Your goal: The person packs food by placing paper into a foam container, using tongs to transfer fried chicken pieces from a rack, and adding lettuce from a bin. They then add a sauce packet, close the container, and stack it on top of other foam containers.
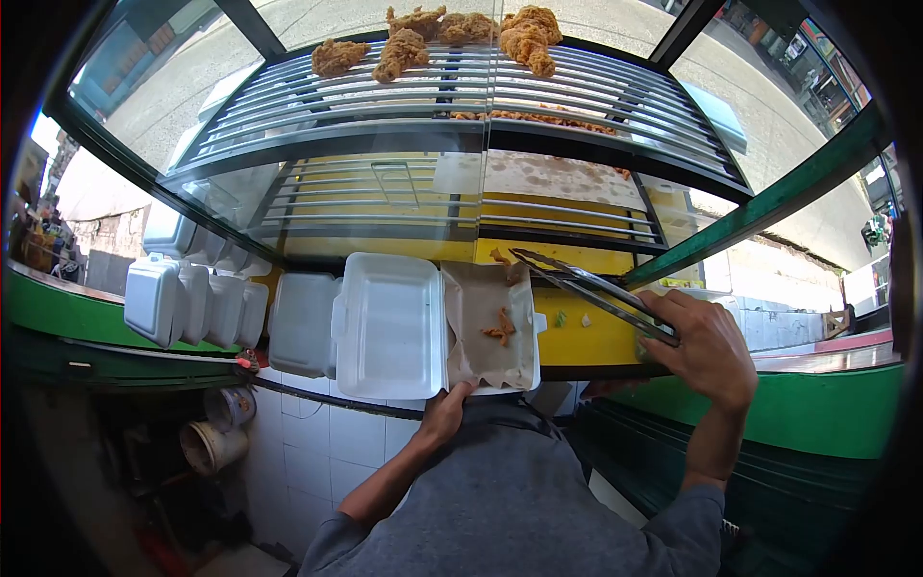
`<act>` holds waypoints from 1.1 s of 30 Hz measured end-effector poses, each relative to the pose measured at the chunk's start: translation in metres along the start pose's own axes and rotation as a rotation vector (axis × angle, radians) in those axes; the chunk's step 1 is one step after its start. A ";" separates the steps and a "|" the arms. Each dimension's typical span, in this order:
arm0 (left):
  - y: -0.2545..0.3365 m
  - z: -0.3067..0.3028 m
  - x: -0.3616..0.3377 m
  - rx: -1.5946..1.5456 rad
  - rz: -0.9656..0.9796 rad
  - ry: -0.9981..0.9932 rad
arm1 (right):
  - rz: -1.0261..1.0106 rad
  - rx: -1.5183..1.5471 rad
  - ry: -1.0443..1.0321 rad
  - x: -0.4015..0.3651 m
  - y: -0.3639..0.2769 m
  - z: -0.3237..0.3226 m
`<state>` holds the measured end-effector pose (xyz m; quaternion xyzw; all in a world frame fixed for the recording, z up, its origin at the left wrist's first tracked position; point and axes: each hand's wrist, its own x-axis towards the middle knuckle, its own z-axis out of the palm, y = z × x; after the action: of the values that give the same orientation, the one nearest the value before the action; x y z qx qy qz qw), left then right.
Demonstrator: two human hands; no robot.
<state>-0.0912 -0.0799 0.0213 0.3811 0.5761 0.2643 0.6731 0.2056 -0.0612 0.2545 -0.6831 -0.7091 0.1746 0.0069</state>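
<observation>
An opened white foam takeaway box (396, 327) lies at the counter's front edge, its lid half to the left. Brown paper (476, 317) lines the right half, with a few fried crumbs (501, 329) on it. My left hand (445, 415) grips the near edge of the box by the paper. In my right hand (707, 346) are long metal tongs (596, 291), pointing left. Their tips reach the box's far right corner, beside a small fried piece (501, 256).
Fried chicken pieces (527, 40) sit on the upper rack (385, 106) of a glass case. More crumbs (548, 123) lie on a lower shelf. Several closed foam boxes (154, 298) stand at left. Green frame bars (769, 212) edge the right side.
</observation>
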 end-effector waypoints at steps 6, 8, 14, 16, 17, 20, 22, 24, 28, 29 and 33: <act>0.000 0.004 0.000 -0.052 0.066 0.077 | -0.050 -0.062 -0.077 0.011 -0.009 0.007; -0.008 0.004 0.003 -0.078 0.086 0.106 | -0.064 -0.082 -0.106 0.016 -0.010 0.015; -0.042 -0.005 0.016 -0.008 0.151 0.114 | -0.135 -0.091 -0.153 0.024 -0.005 0.031; -0.037 0.000 0.016 -0.145 0.185 0.137 | -0.124 -0.031 -0.141 0.023 -0.008 0.024; -0.043 -0.003 0.018 -0.103 0.159 0.121 | -0.146 -0.034 -0.172 0.023 -0.008 0.025; -0.054 -0.013 0.018 0.183 0.209 0.094 | -0.181 -0.046 -0.226 0.025 -0.005 0.032; -0.039 -0.014 0.006 0.578 0.406 0.118 | -0.181 -0.058 -0.220 0.028 -0.001 0.041; -0.074 -0.019 0.022 0.397 0.318 0.135 | -0.159 0.028 -0.132 0.028 0.005 0.038; -0.072 -0.024 0.020 0.380 0.178 0.155 | -0.025 0.040 -0.046 0.030 0.007 0.040; -0.067 -0.025 0.017 0.382 0.161 0.156 | -0.015 0.012 -0.004 0.030 0.007 0.047; -0.059 -0.028 0.012 0.253 0.050 0.144 | 0.036 -0.034 0.138 0.055 0.017 0.106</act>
<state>-0.1206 -0.0979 -0.0353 0.4571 0.6421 0.2329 0.5696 0.1920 -0.0325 0.1384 -0.7061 -0.6975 0.1152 0.0412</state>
